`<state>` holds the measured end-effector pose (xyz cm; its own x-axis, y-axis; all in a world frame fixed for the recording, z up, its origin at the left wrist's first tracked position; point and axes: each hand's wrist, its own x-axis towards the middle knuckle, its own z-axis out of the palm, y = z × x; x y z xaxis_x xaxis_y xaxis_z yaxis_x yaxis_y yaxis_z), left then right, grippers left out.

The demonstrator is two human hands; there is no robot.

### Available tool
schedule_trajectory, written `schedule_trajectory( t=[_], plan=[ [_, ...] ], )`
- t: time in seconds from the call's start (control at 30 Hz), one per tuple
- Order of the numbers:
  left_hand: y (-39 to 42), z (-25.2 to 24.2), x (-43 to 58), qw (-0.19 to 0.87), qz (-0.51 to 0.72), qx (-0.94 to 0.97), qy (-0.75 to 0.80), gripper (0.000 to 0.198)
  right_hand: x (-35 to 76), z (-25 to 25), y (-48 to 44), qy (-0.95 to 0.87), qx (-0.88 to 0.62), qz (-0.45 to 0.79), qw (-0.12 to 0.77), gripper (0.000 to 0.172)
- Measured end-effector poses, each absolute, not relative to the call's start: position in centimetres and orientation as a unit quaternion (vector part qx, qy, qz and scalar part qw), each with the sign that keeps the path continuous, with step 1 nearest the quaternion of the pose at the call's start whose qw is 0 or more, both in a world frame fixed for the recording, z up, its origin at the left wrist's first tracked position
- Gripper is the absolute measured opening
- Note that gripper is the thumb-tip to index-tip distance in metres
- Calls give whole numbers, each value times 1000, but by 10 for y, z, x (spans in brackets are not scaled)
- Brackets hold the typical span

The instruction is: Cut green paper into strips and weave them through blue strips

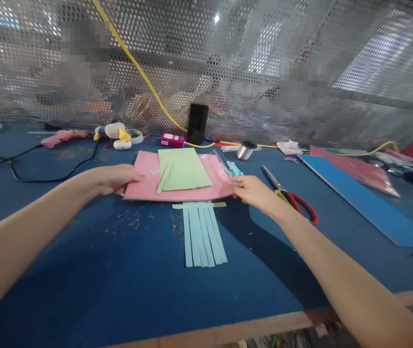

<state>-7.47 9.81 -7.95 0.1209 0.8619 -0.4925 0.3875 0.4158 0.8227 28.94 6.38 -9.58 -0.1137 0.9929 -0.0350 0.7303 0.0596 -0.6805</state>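
Note:
A stack of pink sheets (pixel 144 186) is held level by its two short sides. My left hand (pixel 118 179) grips its left edge, thumb on top. At the right edge, my right hand (pixel 247 188) pinches the stack. On top lie a light green sheet (pixel 184 169) and a few narrow green strips. Light blue strips (pixel 202 237) fan out toward me on the blue table, with a thin yellow-green strip (pixel 220 205) across their upper ends. Part of their far end is hidden by the stack.
Scissors with red handles (pixel 302 205) lie right of my right hand. Farther right are a blue board (pixel 369 203) and a pink sheet in plastic (pixel 358 171). Behind stand a wire spool (pixel 246 151), a black phone (pixel 197 123) and a magenta adapter (pixel 172 140), before a perforated metal screen.

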Motion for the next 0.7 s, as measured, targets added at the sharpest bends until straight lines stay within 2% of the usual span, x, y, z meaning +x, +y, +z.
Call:
schedule_trajectory(
  t=[0.13,0.23,0.4,0.47,0.53,0.6,0.63,0.7],
  plan=[
    [99,-81,-72,565,181,491,638,20,296,-103,67,-684,-635,276,232,22],
    [99,-83,-70,557,177,507,634,17,299,-104,68,-679,-643,275,225,28],
    [101,-81,-70,496,122,585,630,24,297,-98,65,-691,-649,259,187,30],
    [98,-78,-71,378,58,645,662,36,295,-93,63,-707,-658,218,144,28],
    [91,-73,-68,160,12,684,712,53,294,-89,60,-720,-672,148,92,29],
    [80,-69,-60,-57,50,688,722,63,291,-87,57,-733,-673,46,83,35],
    [74,-68,-54,-105,79,712,690,58,289,-87,55,-750,-654,-7,100,37],
    [63,-70,-39,-96,128,816,555,41,284,-86,51,-814,-557,-71,149,33]
  ],
)
